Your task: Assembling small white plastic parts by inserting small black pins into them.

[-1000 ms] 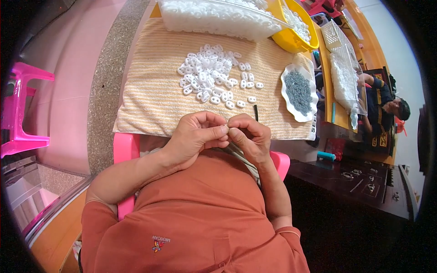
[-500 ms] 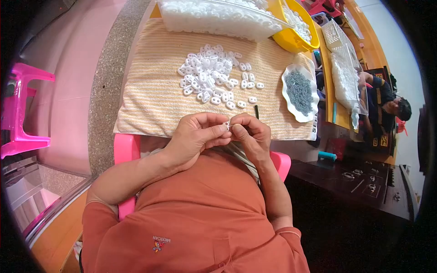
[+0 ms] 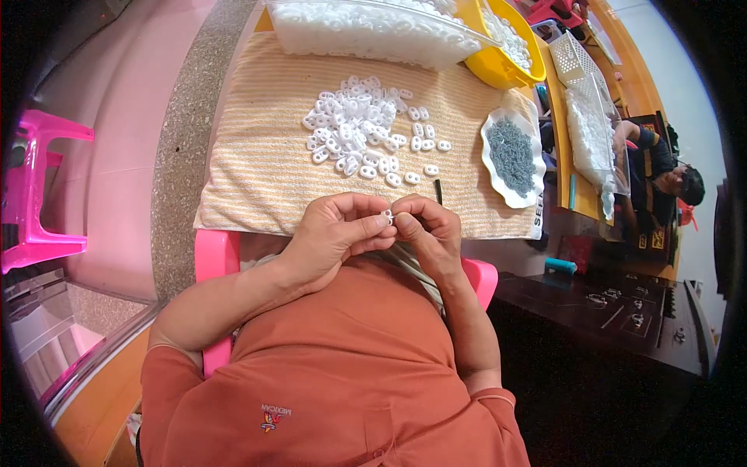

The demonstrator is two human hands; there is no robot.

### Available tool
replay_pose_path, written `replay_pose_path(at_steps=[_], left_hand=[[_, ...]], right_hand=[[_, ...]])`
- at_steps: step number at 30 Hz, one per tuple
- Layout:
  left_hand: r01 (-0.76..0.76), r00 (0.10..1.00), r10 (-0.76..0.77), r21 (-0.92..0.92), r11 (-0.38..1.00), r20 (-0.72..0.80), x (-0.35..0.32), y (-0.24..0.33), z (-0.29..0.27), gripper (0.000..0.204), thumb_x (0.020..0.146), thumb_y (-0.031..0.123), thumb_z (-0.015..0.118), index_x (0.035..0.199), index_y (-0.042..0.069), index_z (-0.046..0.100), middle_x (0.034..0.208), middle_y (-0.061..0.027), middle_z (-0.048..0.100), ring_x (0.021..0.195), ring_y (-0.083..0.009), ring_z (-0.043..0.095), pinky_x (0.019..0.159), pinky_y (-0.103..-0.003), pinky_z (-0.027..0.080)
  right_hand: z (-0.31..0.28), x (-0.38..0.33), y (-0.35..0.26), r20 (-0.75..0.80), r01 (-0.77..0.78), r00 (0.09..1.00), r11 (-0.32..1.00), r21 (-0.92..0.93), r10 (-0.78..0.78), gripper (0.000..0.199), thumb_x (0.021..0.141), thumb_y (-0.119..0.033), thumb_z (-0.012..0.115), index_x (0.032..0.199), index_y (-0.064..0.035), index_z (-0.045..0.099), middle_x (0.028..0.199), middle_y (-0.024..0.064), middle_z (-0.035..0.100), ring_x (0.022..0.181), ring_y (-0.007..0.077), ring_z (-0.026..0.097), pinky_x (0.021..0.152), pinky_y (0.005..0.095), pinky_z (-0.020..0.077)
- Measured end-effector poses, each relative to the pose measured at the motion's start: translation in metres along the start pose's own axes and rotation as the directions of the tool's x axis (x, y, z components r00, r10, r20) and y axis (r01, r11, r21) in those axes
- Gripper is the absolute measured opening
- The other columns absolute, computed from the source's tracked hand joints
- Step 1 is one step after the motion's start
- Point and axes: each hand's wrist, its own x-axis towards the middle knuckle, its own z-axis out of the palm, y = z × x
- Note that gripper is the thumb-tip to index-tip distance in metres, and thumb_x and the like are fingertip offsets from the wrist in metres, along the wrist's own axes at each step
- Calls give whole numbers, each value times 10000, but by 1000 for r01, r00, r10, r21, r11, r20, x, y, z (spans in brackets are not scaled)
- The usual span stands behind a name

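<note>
Between the fingertips of my left hand (image 3: 346, 226) is a small white plastic piece with holes (image 3: 388, 217), held upright near the table's front edge. My right hand (image 3: 429, 233) meets it from the other side, thumb and forefinger pinched together at the piece; whatever lies between those fingers is too small to make out. Beyond my hands, a heap of white two-holed oval pieces (image 3: 354, 121) lies on a striped towel (image 3: 257, 148), with several loose ones to its right. A short black stick (image 3: 438, 191) rests just past my right hand.
A clear bin (image 3: 373, 35) full of white pieces stands at the back, beside a yellow basin (image 3: 498, 71). On the right, a scalloped white dish (image 3: 503, 198) holds small grey parts. Another person (image 3: 661, 179) sits at a neighbouring table. A pink stool (image 3: 47, 187) stands left.
Both hands stay in nearly the same place with the white piece between them. The fingers have shifted only very slightly.
</note>
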Motion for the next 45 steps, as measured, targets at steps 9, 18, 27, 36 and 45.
replay_pose_path(at_steps=[9, 18, 27, 36, 45], left_hand=[[10, 1000, -10, 6, 1000, 17, 0, 0, 0, 152, 888, 26, 608, 1033, -18, 606, 955, -74, 645, 837, -140, 654, 776, -260, 572], [21, 1000, -21, -2, 1000, 13, 1, -1, -1, 170, 880, 9, 606, 1048, -15, 598, 965, -92, 642, 853, -163, 656, 796, -283, 580], [7, 1000, -7, 18, 1000, -2, 1, -4, -2, 166, 877, 5, 608, 1042, -13, 597, 965, -91, 643, 852, -159, 654, 800, -285, 578], [-27, 998, 31, 91, 995, -46, 0, -7, -2, 155, 869, 2, 618, 1022, -22, 603, 938, -98, 653, 825, -160, 660, 773, -288, 583], [-93, 993, 101, 117, 989, -59, -1, -9, 0, 165, 876, 18, 618, 1024, -50, 592, 930, -99, 646, 807, -138, 646, 750, -255, 561]], right_hand=[[5, 0, -8, -6, -101, 994, 969, 226, 105, 98, 919, -88, 580, 923, 3, 617, 864, 18, 633, 781, 63, 578, 709, 208, 481], [2, 1, -1, 10, -103, 995, 963, 251, 104, 104, 923, -94, 584, 930, 4, 618, 864, 22, 638, 770, 60, 588, 690, 203, 495], [5, -1, -5, 1, -88, 996, 975, 206, 89, 105, 922, -88, 582, 929, 9, 621, 854, 15, 637, 771, 60, 588, 697, 203, 495], [4, -3, -2, 3, -37, 999, 998, 54, 37, 114, 920, -79, 589, 927, 31, 618, 885, 43, 630, 791, 79, 595, 688, 207, 509], [11, -2, -10, -40, 0, 999, 996, -95, -4, 92, 920, -40, 572, 914, 40, 618, 850, 46, 629, 753, 75, 598, 672, 199, 504]])
